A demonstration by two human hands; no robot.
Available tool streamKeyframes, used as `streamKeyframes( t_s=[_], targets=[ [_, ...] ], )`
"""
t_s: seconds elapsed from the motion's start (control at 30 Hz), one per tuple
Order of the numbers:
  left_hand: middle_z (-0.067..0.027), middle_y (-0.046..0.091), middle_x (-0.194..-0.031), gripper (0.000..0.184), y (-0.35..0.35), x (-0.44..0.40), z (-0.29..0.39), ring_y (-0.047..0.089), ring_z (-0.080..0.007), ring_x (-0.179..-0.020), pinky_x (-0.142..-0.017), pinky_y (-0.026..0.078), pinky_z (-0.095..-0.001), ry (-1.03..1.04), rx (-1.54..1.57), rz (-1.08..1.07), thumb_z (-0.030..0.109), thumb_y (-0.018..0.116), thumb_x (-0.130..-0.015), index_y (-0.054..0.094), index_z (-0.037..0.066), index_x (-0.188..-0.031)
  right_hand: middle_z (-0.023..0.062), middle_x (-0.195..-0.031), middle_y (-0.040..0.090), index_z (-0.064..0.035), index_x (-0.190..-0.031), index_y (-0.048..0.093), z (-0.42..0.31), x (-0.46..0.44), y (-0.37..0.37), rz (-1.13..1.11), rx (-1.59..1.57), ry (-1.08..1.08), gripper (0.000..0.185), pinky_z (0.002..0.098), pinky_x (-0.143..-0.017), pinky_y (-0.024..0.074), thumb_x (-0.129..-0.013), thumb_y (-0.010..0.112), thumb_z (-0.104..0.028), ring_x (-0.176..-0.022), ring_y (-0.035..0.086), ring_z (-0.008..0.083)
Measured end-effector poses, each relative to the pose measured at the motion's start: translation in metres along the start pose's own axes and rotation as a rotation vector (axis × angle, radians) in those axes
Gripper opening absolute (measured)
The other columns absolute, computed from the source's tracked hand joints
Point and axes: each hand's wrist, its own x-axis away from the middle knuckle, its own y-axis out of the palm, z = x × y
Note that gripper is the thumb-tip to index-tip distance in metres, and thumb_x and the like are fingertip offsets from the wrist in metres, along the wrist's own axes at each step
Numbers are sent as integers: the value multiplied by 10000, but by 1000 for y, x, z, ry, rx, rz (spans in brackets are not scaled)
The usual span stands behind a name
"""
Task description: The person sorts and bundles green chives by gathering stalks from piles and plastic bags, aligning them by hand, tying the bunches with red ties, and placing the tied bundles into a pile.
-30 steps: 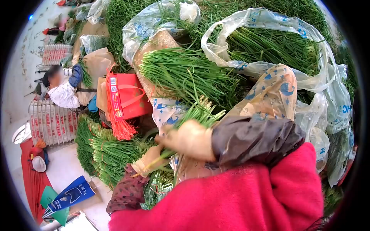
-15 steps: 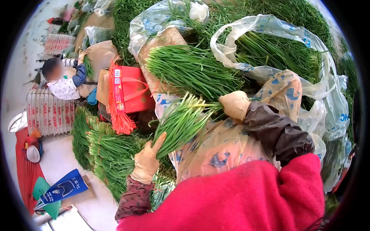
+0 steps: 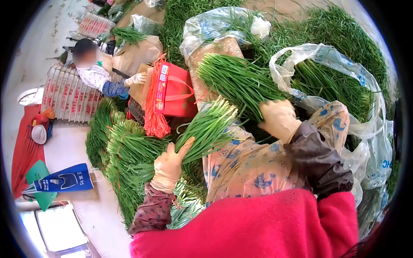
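My left hand (image 3: 167,167), in a pale glove, is closed around a bunch of green chives (image 3: 210,124). The bunch slants up to the right, its pale cut ends at the top. Gloved as well, my right hand (image 3: 279,119) is curled at the lower right edge of a loose pile of chives (image 3: 236,77), its fingers closed on some leaves and the fingertips partly hidden. That pile lies on a board (image 3: 230,47). Under both hands, a patterned plastic apron (image 3: 245,167) covers my lap.
A red bag (image 3: 178,92) with red ties (image 3: 157,120) stands beyond my left hand. Tied chive bundles (image 3: 129,150) are stacked at left. A plastic bag (image 3: 365,81) surrounds more chives at right. Another person (image 3: 97,75) sits at far left, a gloved hand by a cardboard box.
My right hand has moved away from the bunch to the edge of the loose pile. My left hand still holds its bunch. The other person's hand has moved towards the box.
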Motion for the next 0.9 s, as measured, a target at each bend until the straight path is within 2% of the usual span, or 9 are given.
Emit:
streamKeyframes(
  t_s=[0.17, 0.3, 0.37, 0.4, 0.5, 0.63, 0.77, 0.83, 0.9],
  targets=[
    [-151, 582, -976, 859, -3, -7, 8, 550, -210, -494, -444, 488, -328, 56, -61, -18, 16, 546, -762, 296, 466, -1450, 124, -1239, 557, -64, -1195, 560, -60, -6, -26, 573, -112, -489, 628, 425, -929, 405, -723, 754, -429, -1161, 524, 269],
    [-178, 598, -1069, 797, -5, -13, 16, 554, -202, -499, -457, 498, -321, 143, -103, -23, 59, 529, -798, 311, 486, -1435, 75, -1176, 605, -138, -1114, 645, -74, -30, -25, 487, -123, -779, 448, 428, -897, 436, -749, 741, -380, -1135, 548, 286],
    [-202, 597, -1119, 779, -4, -14, 18, 557, -213, -506, -480, 511, -328, 202, -39, 61, 57, 526, -798, 340, 483, -1423, 80, -958, 674, -129, -1025, 678, -73, -34, -18, 164, -706, -644, 280, 383, -785, 496, -810, 689, -308, -917, 635, 301],
    [-221, 589, -1169, 779, -8, -14, 19, 569, -224, -524, -510, 523, -335, 203, 18, 51, 42, 529, -788, 368, 479, -1412, 104, -794, 670, -115, -1021, 670, -71, -40, -2, 366, -907, -681, 214, 366, -706, 514, -849, 637, -238, -761, 639, 329],
    [-222, 585, -1190, 791, -8, -12, 23, 581, -232, -547, -531, 528, -336, 191, 29, 10, 23, 526, -777, 379, 480, -1407, 79, -790, 678, -53, -1023, 652, -55, -40, 8, 218, -1537, -117, 177, 281, -584, 490, -910, 588, -173, -656, 623, 157],
    [-228, 582, -1197, 828, 4, 1, 19, 600, -256, -592, -548, 526, -338, 148, 162, 6, -20, 569, -709, 441, 443, -1384, -75, -654, 425, -97, -951, 540, 24, -52, 38, -122, -2472, -19, 203, 203, -387, 235, -1016, 449, -267, -447, 293, 32],
    [-223, 584, -1194, 832, -2, 8, 9, 602, -276, -622, -579, 525, -359, 106, 173, 69, 40, 665, -627, 498, 416, -1351, -64, -721, 529, -75, -974, 568, 97, -28, 78, -94, -2088, 198, 203, 176, -379, 285, -992, 504, -268, -459, 380, 8],
    [-217, 583, -1202, 840, -4, 10, 5, 588, -275, -613, -577, 521, -364, 98, 170, 81, 68, 697, -591, 517, 419, -1333, 58, -871, 650, -34, -1046, 595, 122, -20, 91, -97, -1374, 361, 324, 274, -478, 470, -919, 605, -332, -605, 605, 131],
    [-210, 585, -1202, 821, -5, 9, 3, 575, -265, -605, -565, 515, -357, 107, 88, 106, 69, 693, -595, 532, 419, -1319, 179, -1042, 661, -1, -1111, 597, 108, 2, 72, -89, -231, 161, 501, 397, -733, 539, -823, 683, -402, -889, 669, 295]
  ],
)
